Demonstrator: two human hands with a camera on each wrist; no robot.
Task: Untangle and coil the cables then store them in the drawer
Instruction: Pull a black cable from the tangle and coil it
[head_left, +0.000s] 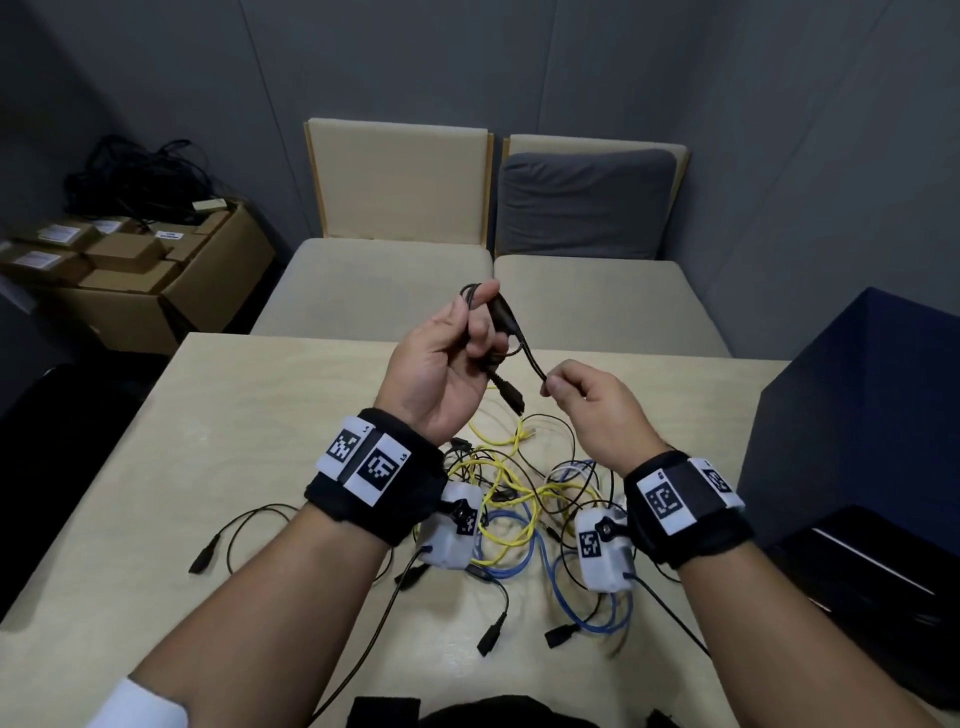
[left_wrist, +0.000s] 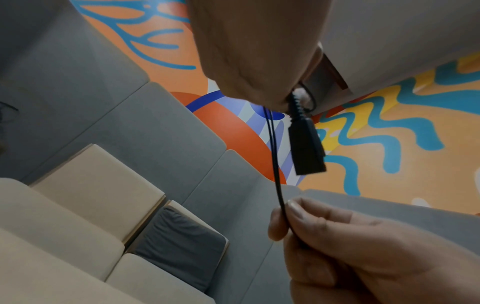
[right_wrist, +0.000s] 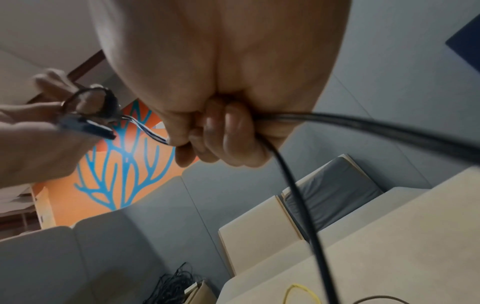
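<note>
Wrists above worktop (head_left: 260, 415). Left hand (head_left: 441, 364): fingers grip small coil of black cable (head_left: 511, 332), plug dangling. Right hand (head_left: 592, 410): fingers pinch its free run. Tangle (head_left: 519, 499) on worktop below hands. Cable likely light, limp, springy; hold near plug.

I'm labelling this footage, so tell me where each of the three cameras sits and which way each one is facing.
Head: worn on the head, looking forward and down at the table; shows both forearms, left hand and right hand holding the black cable.
Left wrist: on the left wrist, looking up along the hand towards the wall mural; shows left hand, right hand's fingers.
Right wrist: on the right wrist, looking up along the right hand; left hand opposite.
Shared: all three show both hands on the black cable.
</note>
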